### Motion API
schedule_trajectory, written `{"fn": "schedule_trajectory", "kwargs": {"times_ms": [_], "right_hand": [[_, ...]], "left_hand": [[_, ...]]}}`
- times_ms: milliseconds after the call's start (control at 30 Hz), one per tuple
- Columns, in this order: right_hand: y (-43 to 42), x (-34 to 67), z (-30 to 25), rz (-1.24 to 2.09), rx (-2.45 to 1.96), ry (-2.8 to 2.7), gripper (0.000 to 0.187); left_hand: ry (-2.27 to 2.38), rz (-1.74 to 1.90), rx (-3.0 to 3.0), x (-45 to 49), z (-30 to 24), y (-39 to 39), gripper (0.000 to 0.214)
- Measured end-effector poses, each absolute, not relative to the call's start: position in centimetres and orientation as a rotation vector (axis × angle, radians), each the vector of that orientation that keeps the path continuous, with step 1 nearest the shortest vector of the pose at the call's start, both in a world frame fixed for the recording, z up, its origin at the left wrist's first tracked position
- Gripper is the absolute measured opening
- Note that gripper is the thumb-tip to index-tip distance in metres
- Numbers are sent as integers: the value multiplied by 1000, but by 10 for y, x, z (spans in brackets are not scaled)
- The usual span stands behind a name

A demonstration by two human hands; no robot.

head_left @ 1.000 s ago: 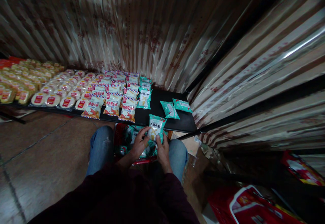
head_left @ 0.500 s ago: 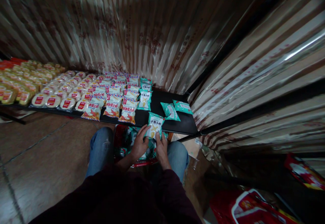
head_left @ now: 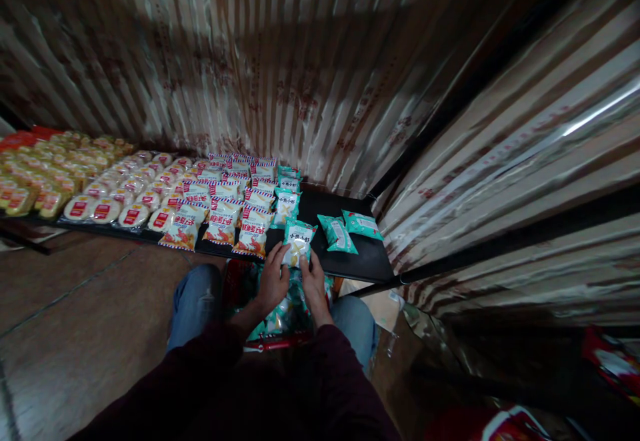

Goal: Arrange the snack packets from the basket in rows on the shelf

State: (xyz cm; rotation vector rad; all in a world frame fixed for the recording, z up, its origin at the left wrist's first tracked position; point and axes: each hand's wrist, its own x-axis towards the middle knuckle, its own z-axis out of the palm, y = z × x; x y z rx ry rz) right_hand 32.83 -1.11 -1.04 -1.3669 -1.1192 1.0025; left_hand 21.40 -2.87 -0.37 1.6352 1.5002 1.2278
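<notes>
A teal-and-white snack bag (head_left: pixel 299 238) is held between my two hands at the shelf's front edge, its printed face up. My left hand (head_left: pixel 273 277) grips its lower left side, and my right hand (head_left: pixel 313 282) its lower right. Just behind it, a column of matching teal bags (head_left: pixel 287 206) lies on the black shelf (head_left: pixel 320 204). Two more teal bags, one askew (head_left: pixel 337 233) and one near the right end (head_left: pixel 362 224), rest apart from the column. Below my hands, between my knees, a red basket (head_left: pixel 280 344) contains several teal bags.
Left of the teal column are rows of white-and-orange snack bags (head_left: pixel 253 231), then round white packaged cakes (head_left: pixel 134 216) and yellow packets (head_left: pixel 53 202). Black metal bars (head_left: pixel 450 249) run along the right. Striped sheeting (head_left: pixel 300 81) hangs behind. Red packaging (head_left: pixel 515 424) sits at lower right.
Both hands have moved the teal bag left and inward, from over the shelf's front edge to just in front of the teal column. The view has tilted slightly upward.
</notes>
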Motion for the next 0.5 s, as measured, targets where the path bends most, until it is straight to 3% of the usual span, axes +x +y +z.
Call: {"fn": "schedule_trajectory", "kwargs": {"times_ms": [500], "right_hand": [[43, 325, -34, 775, -1449, -1316, 52]], "left_hand": [[1581, 1262, 1651, 223, -17, 9, 57]]}}
